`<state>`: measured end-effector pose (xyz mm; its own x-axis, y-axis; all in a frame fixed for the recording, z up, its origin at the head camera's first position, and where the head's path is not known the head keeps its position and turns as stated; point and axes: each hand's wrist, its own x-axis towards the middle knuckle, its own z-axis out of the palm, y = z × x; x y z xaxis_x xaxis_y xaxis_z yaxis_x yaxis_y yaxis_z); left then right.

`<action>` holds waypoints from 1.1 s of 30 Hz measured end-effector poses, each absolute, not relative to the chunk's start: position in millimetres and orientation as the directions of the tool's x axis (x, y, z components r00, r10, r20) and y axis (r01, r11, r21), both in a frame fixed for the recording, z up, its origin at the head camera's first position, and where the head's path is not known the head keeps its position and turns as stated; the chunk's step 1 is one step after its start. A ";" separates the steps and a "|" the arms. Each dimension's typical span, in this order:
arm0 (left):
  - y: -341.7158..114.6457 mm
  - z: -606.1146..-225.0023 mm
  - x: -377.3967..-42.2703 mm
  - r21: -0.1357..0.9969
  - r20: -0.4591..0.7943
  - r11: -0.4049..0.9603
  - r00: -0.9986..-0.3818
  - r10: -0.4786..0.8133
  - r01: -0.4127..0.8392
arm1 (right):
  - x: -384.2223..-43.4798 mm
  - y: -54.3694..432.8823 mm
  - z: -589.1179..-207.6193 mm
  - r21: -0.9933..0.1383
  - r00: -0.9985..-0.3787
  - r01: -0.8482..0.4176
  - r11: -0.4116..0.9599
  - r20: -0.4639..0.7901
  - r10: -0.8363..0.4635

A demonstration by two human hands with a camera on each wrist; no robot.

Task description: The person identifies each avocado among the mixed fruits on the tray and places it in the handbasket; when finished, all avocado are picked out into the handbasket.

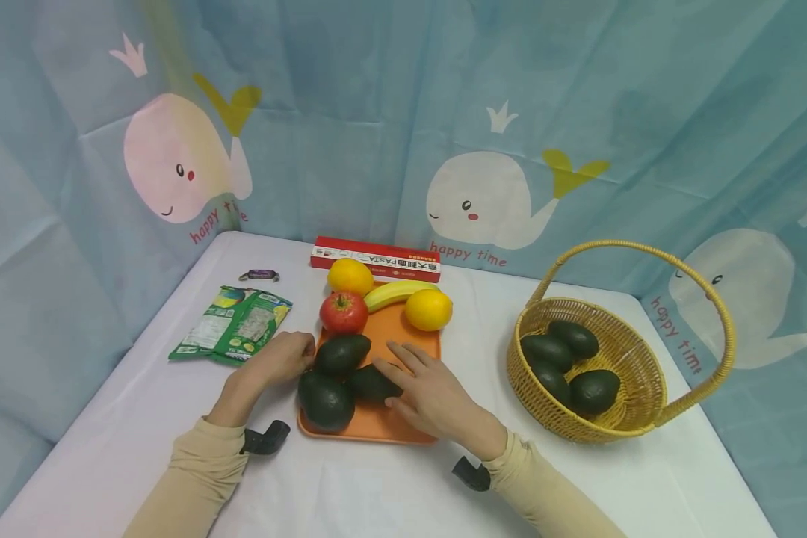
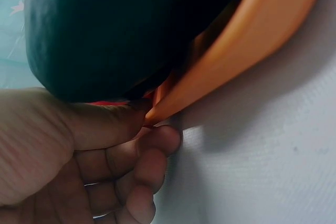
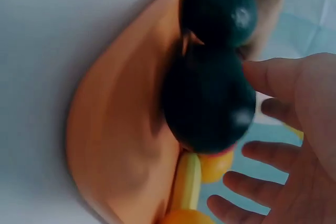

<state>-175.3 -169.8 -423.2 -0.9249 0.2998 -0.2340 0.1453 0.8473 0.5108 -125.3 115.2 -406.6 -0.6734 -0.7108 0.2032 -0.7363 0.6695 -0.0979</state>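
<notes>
Whale-print curtain [image 1: 350, 90] reading "happy time" is backing "PASTA" box [image 1: 376, 258]; left hand [image 1: 279, 360] is pinching orange tray [image 1: 385, 329], right hand [image 1: 432, 392] holding fingers apart beside avocado [image 1: 368, 383].

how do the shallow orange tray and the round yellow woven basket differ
The shallow orange tray has straight sides; the round yellow woven basket has a tall arched handle. The left hand pinches the tray; the basket stands untouched. The tray bears dark green avocados plus a yellow banana; only avocados show in the basket. Both contain avocados.

The red box [image 1: 385, 258] reads "PASTA"; the curtain [image 1: 356, 82], "happy time".
</notes>
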 end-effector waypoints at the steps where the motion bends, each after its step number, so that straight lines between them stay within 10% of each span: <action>1: -169.9 -423.6 -175.5 0.511 -0.235 0.847 -0.925 0.300 0.145 | -125.0 113.4 -407.9 -0.096 -0.673 -0.738 0.668 0.180 -0.717; 15: -170.7 -422.4 -173.6 0.513 -0.226 0.844 -0.925 0.306 0.154 | -118.7 128.8 -406.5 -0.282 -0.784 -0.620 0.732 0.212 -0.583; 33: -172.1 -424.1 -177.0 0.503 -0.204 0.844 -0.924 0.324 0.185 | -113.2 284.4 -344.1 -0.285 -0.891 -0.217 0.934 0.449 -0.070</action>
<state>-177.0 -172.1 -424.1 -0.9240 0.3236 -0.2039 0.1848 0.8445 0.5027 -113.2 284.4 -344.1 -0.8906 -0.0698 0.4494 -0.2168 0.9337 -0.2848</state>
